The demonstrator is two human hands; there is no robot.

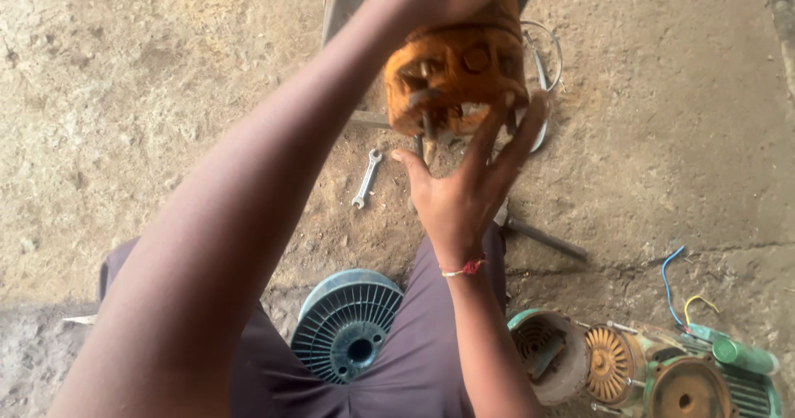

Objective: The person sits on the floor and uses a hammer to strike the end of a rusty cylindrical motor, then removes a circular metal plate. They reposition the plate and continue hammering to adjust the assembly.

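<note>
Both forearms are bare, a thin red-and-white thread bracelet (464,269) circles the right wrist, and dull purple trousers (414,360) cover the legs.

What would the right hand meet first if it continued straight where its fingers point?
The right hand points up at the rusty orange motor housing; its fingertips already seem to touch its lower edge, though depth is unclear.

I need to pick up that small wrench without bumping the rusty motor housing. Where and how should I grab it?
The wrench lies flat on the concrete floor, left of the right hand that supports the orange motor housing. Probably best to pinch its slim middle shank from above, approaching from the left side, fingers across its width; its two ends are wider and the ground there looks bare.
</note>
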